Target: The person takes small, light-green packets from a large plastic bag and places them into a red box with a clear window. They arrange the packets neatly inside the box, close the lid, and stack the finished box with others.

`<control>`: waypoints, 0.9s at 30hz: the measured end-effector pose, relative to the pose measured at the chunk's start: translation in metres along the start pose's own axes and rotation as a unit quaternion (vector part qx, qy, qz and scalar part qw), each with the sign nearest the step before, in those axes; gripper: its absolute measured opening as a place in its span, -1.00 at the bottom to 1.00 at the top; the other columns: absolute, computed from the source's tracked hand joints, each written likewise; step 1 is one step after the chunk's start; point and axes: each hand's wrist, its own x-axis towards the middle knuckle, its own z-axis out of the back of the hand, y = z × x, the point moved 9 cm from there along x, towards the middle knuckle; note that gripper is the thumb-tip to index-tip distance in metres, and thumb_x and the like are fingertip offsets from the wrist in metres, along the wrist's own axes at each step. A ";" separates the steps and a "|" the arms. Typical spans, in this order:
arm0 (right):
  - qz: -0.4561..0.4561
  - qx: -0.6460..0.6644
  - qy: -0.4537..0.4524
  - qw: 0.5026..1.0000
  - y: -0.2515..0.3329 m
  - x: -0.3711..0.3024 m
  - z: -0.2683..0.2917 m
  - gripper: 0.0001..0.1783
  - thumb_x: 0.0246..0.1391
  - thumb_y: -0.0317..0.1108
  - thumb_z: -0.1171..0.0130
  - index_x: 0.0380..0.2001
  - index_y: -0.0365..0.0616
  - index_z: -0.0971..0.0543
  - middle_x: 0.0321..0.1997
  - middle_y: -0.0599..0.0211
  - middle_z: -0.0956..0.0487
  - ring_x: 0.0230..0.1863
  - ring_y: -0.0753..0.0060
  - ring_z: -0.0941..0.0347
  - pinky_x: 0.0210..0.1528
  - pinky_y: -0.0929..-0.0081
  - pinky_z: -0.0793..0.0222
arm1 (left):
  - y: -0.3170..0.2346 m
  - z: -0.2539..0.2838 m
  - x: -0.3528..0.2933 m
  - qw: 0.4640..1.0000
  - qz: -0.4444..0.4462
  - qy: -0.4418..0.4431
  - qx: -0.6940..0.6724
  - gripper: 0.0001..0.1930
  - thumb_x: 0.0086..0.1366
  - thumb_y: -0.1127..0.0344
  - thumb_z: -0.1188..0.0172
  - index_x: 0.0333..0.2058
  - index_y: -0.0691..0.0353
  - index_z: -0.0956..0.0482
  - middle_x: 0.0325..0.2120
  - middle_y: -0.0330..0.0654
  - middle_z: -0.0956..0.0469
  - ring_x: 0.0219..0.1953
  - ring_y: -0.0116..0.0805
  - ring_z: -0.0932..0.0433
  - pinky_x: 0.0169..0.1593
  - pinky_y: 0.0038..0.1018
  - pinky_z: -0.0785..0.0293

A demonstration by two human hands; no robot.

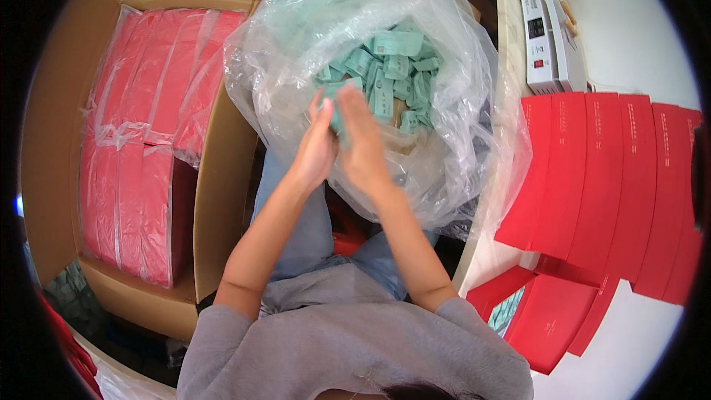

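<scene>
Both hands are close together over a large clear plastic bag (289, 81) of small pale green sachets (396, 44). Several green sachets (338, 120) are pressed between the palms, and the hands mostly hide how many. My left hand (317, 150) is closed against them from the left, thumb up. From the right, my right hand (361, 141) bears on the same sachets, its fingers smeared by motion. The bag's mouth is wide, with its film folded outward around the loose sachets inside.
A tall cardboard box (215, 200) at the left holds red packs (144, 104) in clear film. On the pale table at the right stand a white machine (548, 41) and a row of red boxes (600, 170). Nearer, an open red box (552, 318) shows green sachets (506, 311).
</scene>
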 end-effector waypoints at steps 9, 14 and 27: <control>-0.122 0.302 0.203 0.923 0.060 -0.114 0.027 -0.30 -0.05 -0.59 0.01 0.25 -0.11 -0.22 -0.08 0.16 -0.47 0.03 0.20 -0.39 0.15 0.32 -0.23 | -0.030 -0.059 -0.016 0.975 0.038 0.180 -0.121 -0.30 0.33 -0.31 0.27 0.17 0.15 -0.27 0.01 -0.12 -0.46 -0.13 -0.36 -0.53 -0.02 -0.39 -0.52; -0.261 0.332 -0.093 0.902 0.010 -0.124 0.100 -0.50 0.29 -0.13 0.23 0.20 -0.15 -0.26 -0.32 0.34 -0.42 -0.24 0.45 -0.35 -0.03 0.53 -0.25 | -0.005 -0.082 -0.035 0.986 0.030 0.165 0.023 -0.32 0.40 -0.24 0.41 0.17 0.22 -0.27 0.06 -0.09 -0.44 -0.03 -0.30 -0.49 0.01 -0.36 -0.47; -0.224 0.209 -0.282 0.909 -0.011 -0.124 0.132 -0.48 0.31 -0.22 0.28 0.27 -0.20 -0.24 -0.07 0.12 -0.28 -0.04 0.22 -0.21 0.19 0.36 -0.02 | 0.056 -0.120 -0.109 0.954 -0.091 0.166 0.232 -0.46 0.36 0.11 -0.05 0.15 0.23 -0.05 0.09 -0.04 -0.24 0.12 -0.34 -0.23 0.20 -0.39 -0.16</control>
